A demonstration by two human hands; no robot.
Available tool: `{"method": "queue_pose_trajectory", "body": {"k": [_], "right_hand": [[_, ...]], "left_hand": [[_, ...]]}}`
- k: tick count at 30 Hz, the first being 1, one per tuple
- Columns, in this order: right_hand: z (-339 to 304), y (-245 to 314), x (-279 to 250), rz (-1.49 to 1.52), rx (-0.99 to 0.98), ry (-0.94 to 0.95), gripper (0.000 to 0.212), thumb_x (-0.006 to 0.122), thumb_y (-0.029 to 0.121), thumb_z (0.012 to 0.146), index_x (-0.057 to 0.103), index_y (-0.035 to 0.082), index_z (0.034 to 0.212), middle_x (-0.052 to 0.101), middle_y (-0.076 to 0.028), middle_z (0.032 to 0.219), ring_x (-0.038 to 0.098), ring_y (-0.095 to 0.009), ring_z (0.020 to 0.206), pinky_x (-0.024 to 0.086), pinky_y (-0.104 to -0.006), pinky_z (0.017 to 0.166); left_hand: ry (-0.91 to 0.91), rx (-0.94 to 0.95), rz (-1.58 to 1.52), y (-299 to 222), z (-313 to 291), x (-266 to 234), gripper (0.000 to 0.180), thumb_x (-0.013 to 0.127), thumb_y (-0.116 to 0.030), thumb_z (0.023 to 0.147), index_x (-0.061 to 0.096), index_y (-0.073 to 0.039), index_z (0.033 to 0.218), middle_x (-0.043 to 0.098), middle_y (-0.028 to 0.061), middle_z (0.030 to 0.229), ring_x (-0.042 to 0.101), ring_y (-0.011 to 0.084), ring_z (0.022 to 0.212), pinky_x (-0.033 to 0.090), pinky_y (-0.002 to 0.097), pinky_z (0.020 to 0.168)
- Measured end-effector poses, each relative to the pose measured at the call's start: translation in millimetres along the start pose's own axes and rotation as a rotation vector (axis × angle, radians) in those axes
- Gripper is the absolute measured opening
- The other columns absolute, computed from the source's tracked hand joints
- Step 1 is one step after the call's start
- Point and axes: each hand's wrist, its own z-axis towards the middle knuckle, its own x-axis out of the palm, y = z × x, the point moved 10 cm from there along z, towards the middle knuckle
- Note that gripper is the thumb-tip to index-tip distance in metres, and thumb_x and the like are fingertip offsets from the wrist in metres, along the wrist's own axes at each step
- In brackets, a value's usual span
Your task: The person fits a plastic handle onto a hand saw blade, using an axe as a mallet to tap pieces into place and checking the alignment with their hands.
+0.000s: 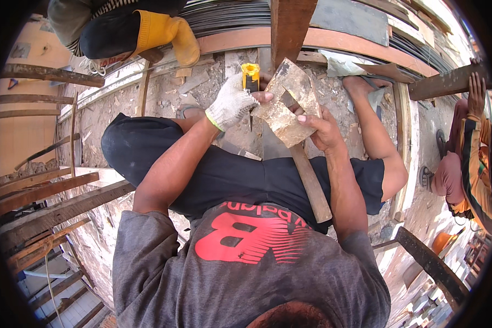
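My left hand (230,104), in a white knit glove, is closed round a tool with a yellow-and-black handle (251,76); a thin dark tip shows below the fist. Its thumb reaches the left edge of a rough, pale, roughly square slab (281,119) with a rectangular hole through it. My bare right hand (323,131) grips that slab by its lower right side, thumb on the face. A wooden handle (311,186) slants from under the slab across my lap; its upper end is hidden.
An upright timber post (290,33) stands just beyond the slab. Dark rods (229,19) lie along the far side. Timber frames (44,202) are on the left. One co-worker with yellow gloves (167,35) is at far left; another person's hand (477,90) rests on a beam (443,83) at right.
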Motion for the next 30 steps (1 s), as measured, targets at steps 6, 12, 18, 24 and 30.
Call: {"method": "queue_pose_trajectory", "body": {"k": [6,12,18,24,30], "right_hand": [[-3,22,2,0.114,-0.197,-0.261,0.038,0.075,0.011,0.086,0.065,-0.005,0.119,0.069,-0.011,0.111,0.067,-0.016,0.095,0.054,-0.0308,0.084],[-31,80,35,-1.03,-0.827,-0.265,0.03,0.073,0.003,0.073,0.065,0.005,0.103,0.07,-0.011,0.11,0.065,-0.028,0.101,0.049,-0.0396,0.094],[-55,80,83,-1.527,-1.137,-0.303,0.034,0.074,0.005,0.065,0.063,0.01,0.096,0.067,-0.007,0.11,0.055,-0.033,0.119,0.032,-0.0566,0.11],[-51,77,81,-1.684,-1.024,-0.416,0.054,0.079,0.012,0.065,0.064,0.015,0.117,0.047,-0.014,0.139,0.051,-0.038,0.124,0.027,-0.0552,0.114],[-33,70,19,-0.829,-0.572,-0.279,0.081,0.086,0.027,0.072,0.052,0.011,0.143,0.037,-0.017,0.146,0.051,-0.034,0.126,0.045,-0.0491,0.102]], "left_hand": [[-0.072,-0.069,0.173,17,3,-18,0.036,0.08,-0.013,0.081,0.067,-0.001,0.113,0.071,0.0081,0.104,0.066,0.0151,0.092,0.053,0.0314,0.082],[-0.263,-0.019,0.438,27,14,-49,0.032,0.076,-0.012,0.086,0.064,-0.003,0.114,0.07,0.0069,0.1,0.065,0.015,0.088,0.053,0.0296,0.08],[-0.114,-0.276,-0.227,29,2,-25,0.035,0.077,-0.017,0.089,0.062,-0.001,0.116,0.069,0.0091,0.101,0.068,0.0186,0.091,0.056,0.0324,0.081],[-0.089,-0.098,-0.045,8,2,-24,0.038,0.082,-0.011,0.079,0.067,0.003,0.111,0.07,0.0086,0.097,0.067,0.015,0.084,0.055,0.0287,0.075],[-0.051,-0.091,0.242,15,11,-32,0.037,0.083,-0.012,0.077,0.069,0.001,0.11,0.07,0.0077,0.096,0.066,0.0149,0.091,0.053,0.0284,0.081]]}}
